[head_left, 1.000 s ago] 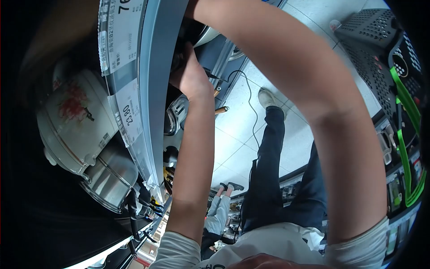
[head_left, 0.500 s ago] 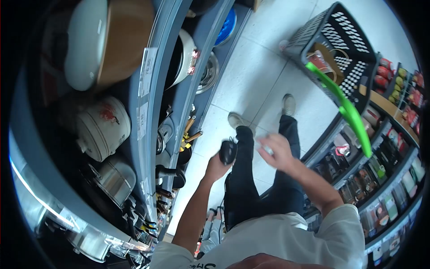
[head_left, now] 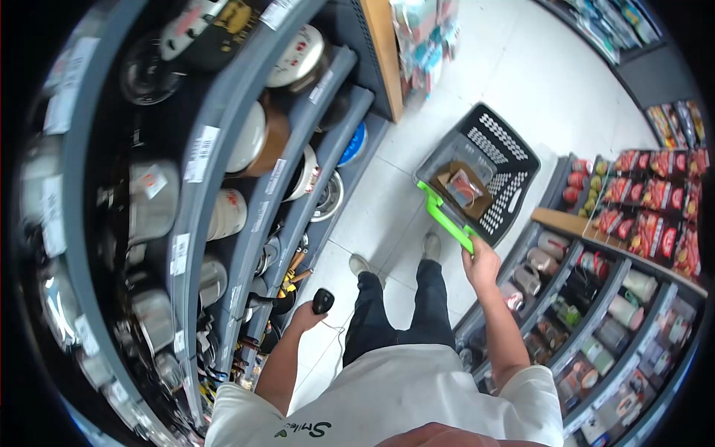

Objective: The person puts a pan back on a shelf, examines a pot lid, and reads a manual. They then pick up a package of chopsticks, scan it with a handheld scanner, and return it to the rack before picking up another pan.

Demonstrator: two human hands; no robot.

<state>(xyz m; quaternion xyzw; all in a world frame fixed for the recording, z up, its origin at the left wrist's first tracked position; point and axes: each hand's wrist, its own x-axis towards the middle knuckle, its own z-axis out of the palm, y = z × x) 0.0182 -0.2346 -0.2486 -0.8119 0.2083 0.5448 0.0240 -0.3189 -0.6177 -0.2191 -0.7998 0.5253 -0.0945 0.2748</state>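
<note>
My left hand (head_left: 304, 319) is wrapped round a black handheld device (head_left: 322, 300) with a thin cable, low beside the cookware shelf. My right hand (head_left: 480, 262) closes on the end of the green handle (head_left: 447, 218) of a black basket (head_left: 514, 160). Inside the basket lies an open brown cardboard box (head_left: 456, 179) with a small packet (head_left: 466, 188) in it. The basket stands on the tiled floor in front of my shoes.
Shelves (head_left: 257, 179) with pots, lids and pans rise on the left. On the right, a shelf unit (head_left: 551, 220) holds cups and bottles, with red packets (head_left: 659, 197) hanging beyond. Hanging goods (head_left: 424, 37) are at the top centre.
My right hand has moved out to the basket's handle and closed on it. My left hand, still round the device, has shifted left and down. The view has turned, showing more shelving.
</note>
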